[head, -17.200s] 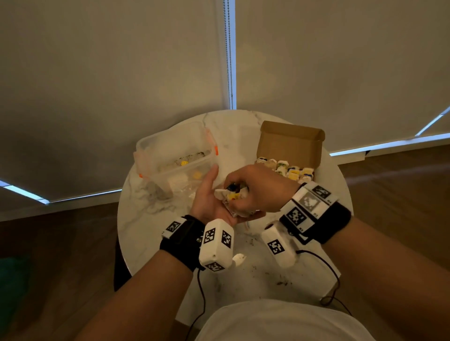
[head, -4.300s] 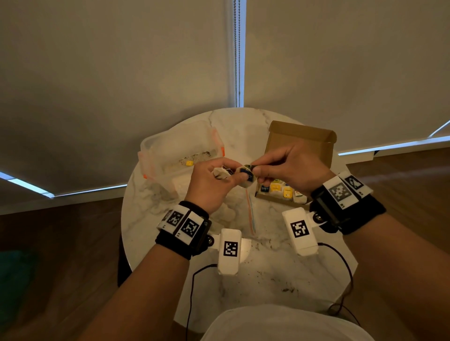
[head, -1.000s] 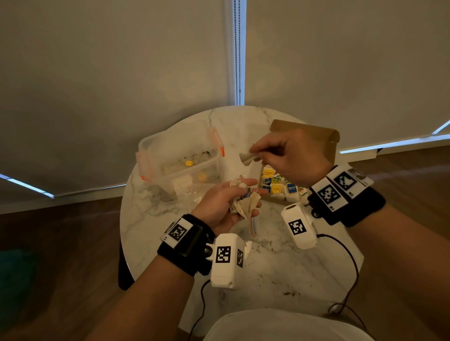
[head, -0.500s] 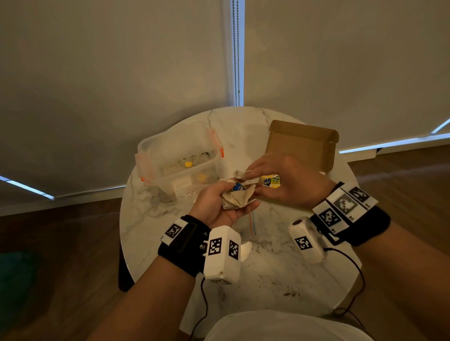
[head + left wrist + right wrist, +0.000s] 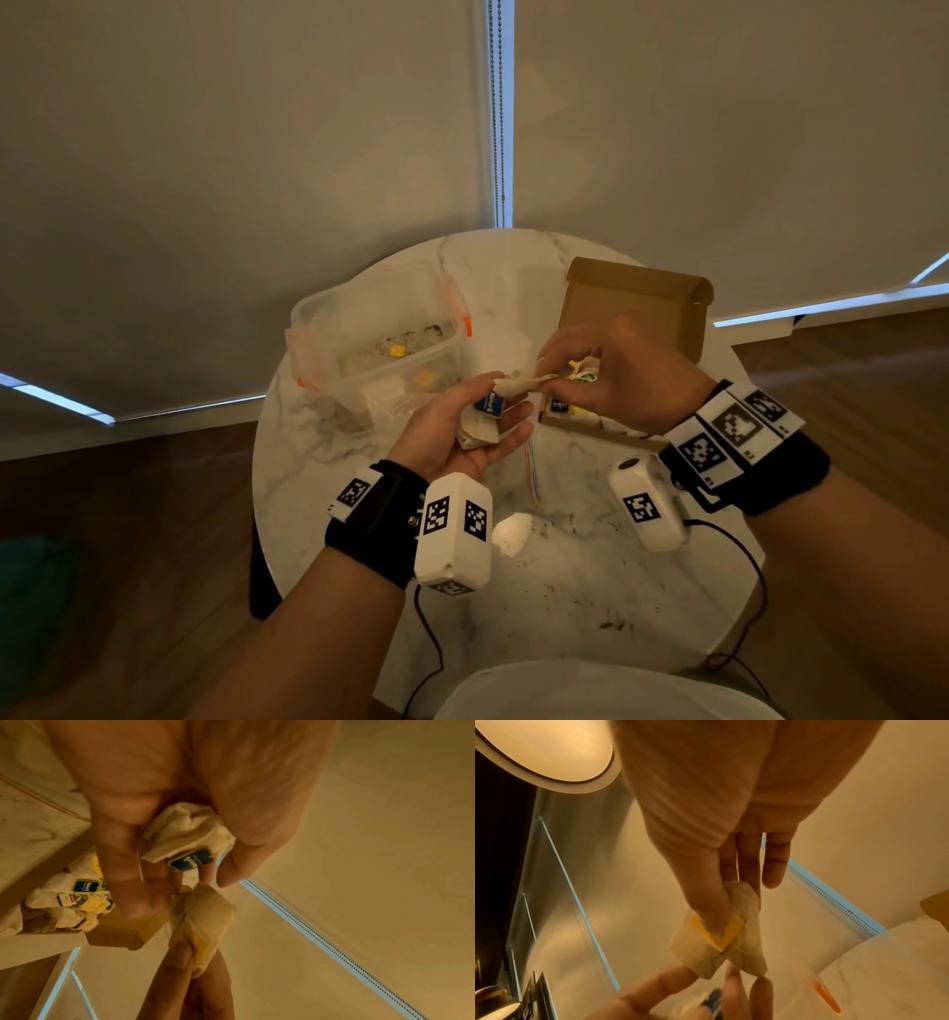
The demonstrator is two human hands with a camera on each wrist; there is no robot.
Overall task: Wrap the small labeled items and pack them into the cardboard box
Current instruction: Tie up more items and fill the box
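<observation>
My left hand [image 5: 462, 426] lies palm up over the table and holds a crumpled pale wrap with a blue-labelled item [image 5: 490, 403] in it. The left wrist view shows its fingers curled round that bundle [image 5: 190, 860]. My right hand [image 5: 606, 375] pinches a flat pale packet [image 5: 524, 383] with a yellow label [image 5: 721, 929] between thumb and fingers. The packet's free end touches my left fingertips. Behind my right hand stands the open cardboard box [image 5: 637, 303], with several wrapped labelled items [image 5: 77, 898] inside.
A clear plastic tub [image 5: 375, 329] with orange clips sits at the back left of the round marble table [image 5: 565, 565] and holds a few small yellow pieces. A thin striped strip [image 5: 531, 467] and a scrap of white paper [image 5: 513, 534] lie near my wrists. Cables trail off the table's front edge.
My right hand has come up from the box to my left fingertips, pinching the yellow-labelled packet there. My left hand has opened a little and kept the blue-labelled bundle.
</observation>
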